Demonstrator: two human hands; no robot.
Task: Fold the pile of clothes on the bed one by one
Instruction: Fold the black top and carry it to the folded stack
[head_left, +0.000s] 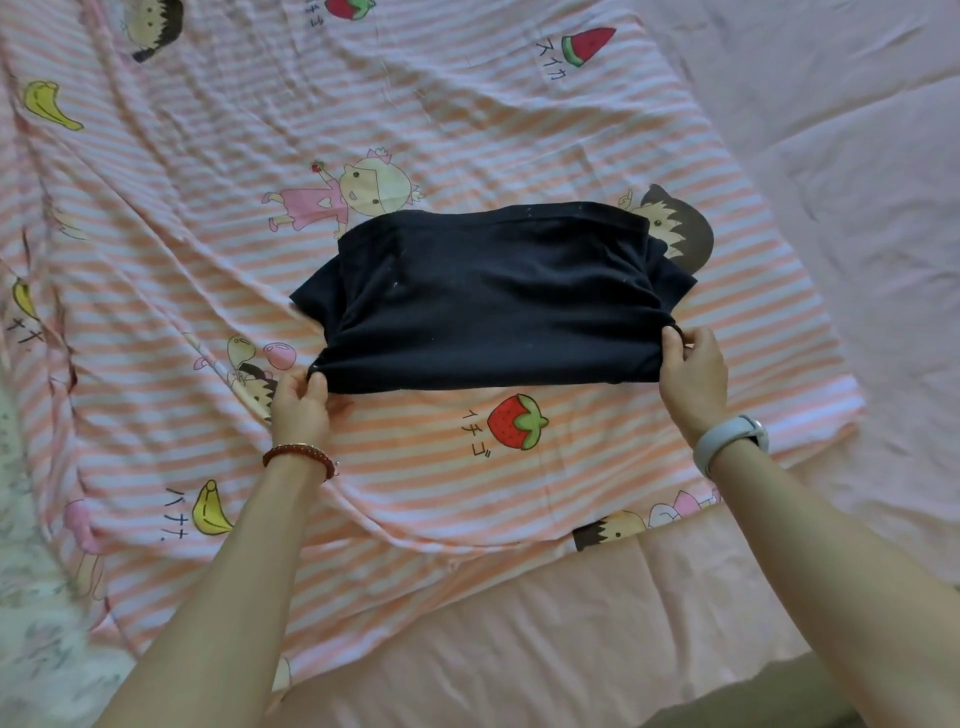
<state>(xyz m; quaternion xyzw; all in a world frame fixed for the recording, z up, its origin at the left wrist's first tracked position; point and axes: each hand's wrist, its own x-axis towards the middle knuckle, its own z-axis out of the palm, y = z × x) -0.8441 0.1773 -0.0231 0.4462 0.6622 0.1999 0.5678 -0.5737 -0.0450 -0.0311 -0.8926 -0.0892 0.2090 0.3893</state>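
Head view: two hands pinching the near corners of a dark shirt on the bed.

Both forearms stretched forward and apart, a red bead bracelet (300, 457) on the left wrist, a pale watch (730, 441) on the right. Left hand (300, 400) with fingers curled, pinching the near left corner; right hand (693, 374) with thumb and fingers closed on the near right corner. Dark shirt (493, 301) folded across, lying flat on a pink striped cartoon blanket (208, 208). Plain pink sheet (857, 156) to the right, beyond.
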